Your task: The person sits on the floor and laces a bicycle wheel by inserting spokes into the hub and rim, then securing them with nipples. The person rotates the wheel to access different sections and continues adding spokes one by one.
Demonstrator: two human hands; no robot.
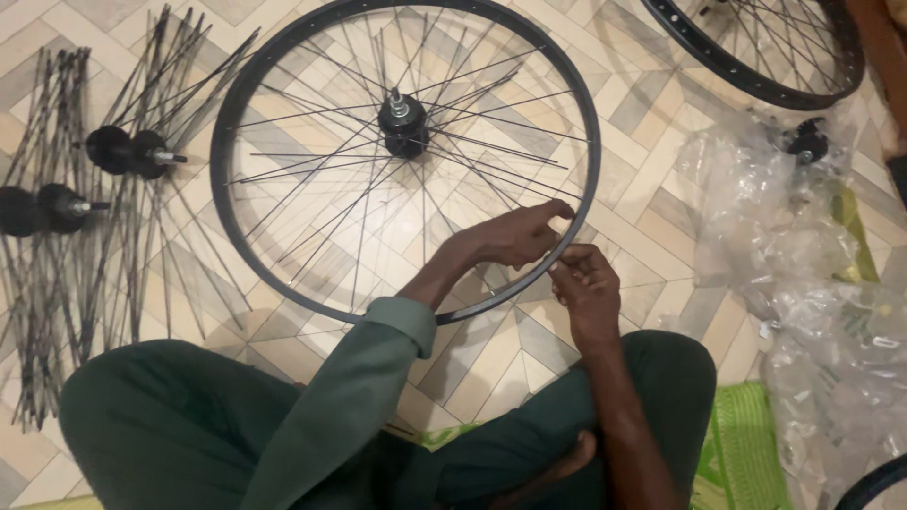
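A black bicycle wheel rim point(227, 132) lies flat on the tiled floor in front of me, with thin spokes running to a black hub point(404, 123) at its centre. My left hand point(515, 236) reaches over the near right part of the rim, fingertips pinching a spoke close to the rim. My right hand point(586, 288) sits just outside the rim at the same spot, fingers curled against the rim's edge; whatever small part it pinches is hidden. I sit cross-legged in green trousers point(170, 425).
Two black hubs point(128, 151) point(38, 208) with loose spokes fanned out lie at the left. A second rim point(756, 85) is at the top right. Crumpled clear plastic wrapping point(784, 236) covers the floor at the right, with a green mat point(746, 444) near my knee.
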